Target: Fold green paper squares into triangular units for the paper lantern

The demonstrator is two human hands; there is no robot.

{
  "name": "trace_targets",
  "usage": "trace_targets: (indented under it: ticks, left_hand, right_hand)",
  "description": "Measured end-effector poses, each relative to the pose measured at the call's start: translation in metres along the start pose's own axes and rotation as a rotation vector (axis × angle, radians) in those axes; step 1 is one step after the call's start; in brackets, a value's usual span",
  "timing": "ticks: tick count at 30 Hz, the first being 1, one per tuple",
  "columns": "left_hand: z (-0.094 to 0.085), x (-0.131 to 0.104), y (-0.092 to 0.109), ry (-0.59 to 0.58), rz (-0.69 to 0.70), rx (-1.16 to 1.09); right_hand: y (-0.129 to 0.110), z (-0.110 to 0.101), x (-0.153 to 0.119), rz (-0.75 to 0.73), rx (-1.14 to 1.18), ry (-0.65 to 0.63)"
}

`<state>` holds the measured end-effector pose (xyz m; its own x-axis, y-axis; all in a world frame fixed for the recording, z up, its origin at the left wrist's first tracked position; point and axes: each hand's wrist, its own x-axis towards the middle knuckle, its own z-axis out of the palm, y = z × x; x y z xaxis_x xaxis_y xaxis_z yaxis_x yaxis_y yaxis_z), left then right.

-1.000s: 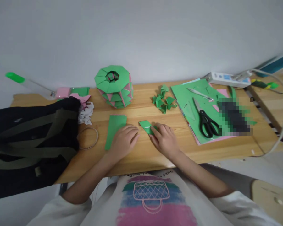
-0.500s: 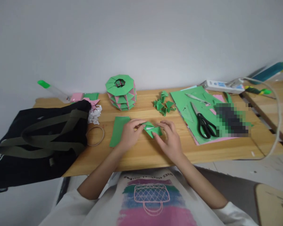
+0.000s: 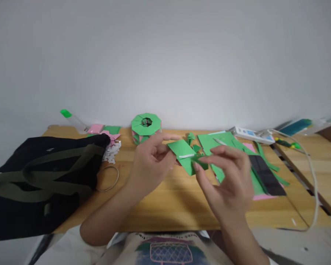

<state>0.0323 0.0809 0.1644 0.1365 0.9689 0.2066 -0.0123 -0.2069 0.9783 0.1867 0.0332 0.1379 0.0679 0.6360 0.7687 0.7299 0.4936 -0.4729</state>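
Note:
A folded piece of green paper (image 3: pixel 185 154) with a white strip across its middle is up in front of me, above the table. My left hand (image 3: pixel 153 160) pinches its left edge between thumb and fingers. At its lower right side, the thumb and a finger of my right hand (image 3: pixel 228 180) grip a flap of it. Behind the paper lie small folded green pieces (image 3: pixel 191 137), partly covered. A round green and pink paper model (image 3: pixel 146 127) stands behind my left hand, its lower part partly hidden by that hand.
At left a black bag (image 3: pixel 44 176) lies by a tan ring (image 3: pixel 111 179), white scraps (image 3: pixel 112 152) and pink paper (image 3: pixel 95 128). On the right are green sheets (image 3: pixel 209 141), a dark phone (image 3: pixel 267 175), a power strip (image 3: pixel 253 135) and a white cable (image 3: pixel 311 173).
Both hands have raised the folded green paper off the tabletop, nearer to me. The view has tilted up. My hands now hide the scissors and the flat green sheet on the left.

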Motion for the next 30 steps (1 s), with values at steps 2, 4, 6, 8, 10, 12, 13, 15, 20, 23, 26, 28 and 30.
trace_targets:
  ticks: [2,4,6,8,10,12,13,15,20,23,26,28,30]
  left_hand:
    - [0.0,0.004,0.001,0.045,0.034,0.041]
    - [-0.001,0.006,0.0,0.089,0.055,0.088]
    - [-0.001,0.008,-0.001,0.122,0.046,0.113]
    - [-0.001,0.009,-0.003,0.123,0.015,0.09]
    - [-0.002,0.01,-0.004,0.097,-0.033,0.013]
    - [-0.004,0.011,-0.004,0.08,-0.082,-0.073]
    - [-0.005,0.011,-0.004,0.075,-0.104,-0.102]
    - [-0.007,0.012,-0.005,0.062,-0.154,-0.129]
    - [-0.011,0.014,-0.007,0.014,-0.195,-0.141]
    - [-0.011,0.014,-0.01,-0.005,-0.152,-0.09]
    - [-0.01,0.012,-0.011,-0.004,-0.099,0.013]
    - [-0.01,0.01,-0.011,0.011,-0.058,0.093]
    - [-0.01,0.008,-0.011,0.021,-0.009,0.179]
  right_hand:
    - [-0.003,0.0,0.013,-0.196,-0.229,-0.023]
    - [-0.006,0.002,0.023,-0.264,-0.308,-0.065]
    - [-0.007,0.008,0.031,-0.258,-0.301,-0.075]
    - [-0.008,0.014,0.036,-0.251,-0.301,-0.069]
    - [-0.007,0.02,0.04,-0.253,-0.323,-0.065]
    - [-0.004,0.024,0.042,-0.266,-0.339,-0.064]
    - [-0.003,0.025,0.043,-0.276,-0.337,-0.069]
    - [0.001,0.027,0.045,-0.299,-0.317,-0.1]
    - [0.012,0.028,0.047,-0.367,-0.325,-0.204]
    - [0.016,0.027,0.047,-0.4,-0.341,-0.236]
    - [0.016,0.026,0.046,-0.407,-0.349,-0.264]
    - [0.015,0.027,0.045,-0.404,-0.355,-0.268]
    - [0.013,0.028,0.045,-0.385,-0.36,-0.259]
